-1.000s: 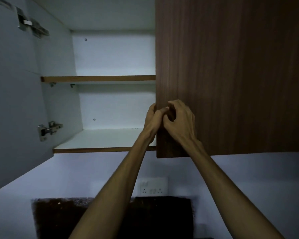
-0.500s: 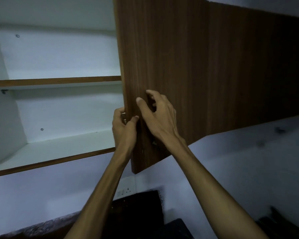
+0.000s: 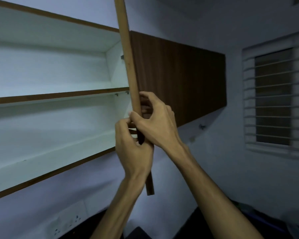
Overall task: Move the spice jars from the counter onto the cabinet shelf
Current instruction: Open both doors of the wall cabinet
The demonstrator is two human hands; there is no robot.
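A wall cabinet stands open, its white lower shelf (image 3: pixel 50 149) and upper shelf (image 3: pixel 59 96) both bare. The brown wooden cabinet door (image 3: pixel 128 66) is swung out edge-on toward me. My left hand (image 3: pixel 133 149) grips the door's edge from the left, fingers curled around it. My right hand (image 3: pixel 155 123) holds the same edge from the right side, thumb across the front. No spice jars are in view.
A closed brown cabinet (image 3: pixel 179 80) continues to the right. A barred window (image 3: pixel 276 107) is on the right wall. A wall socket (image 3: pixel 67 223) sits below the shelf, above a dark counter edge (image 3: pixel 136 233) at the bottom.
The door has swung outward from nearly closed to edge-on. Both hands stayed on its edge. My view has turned right, revealing the window and more of the shelves.
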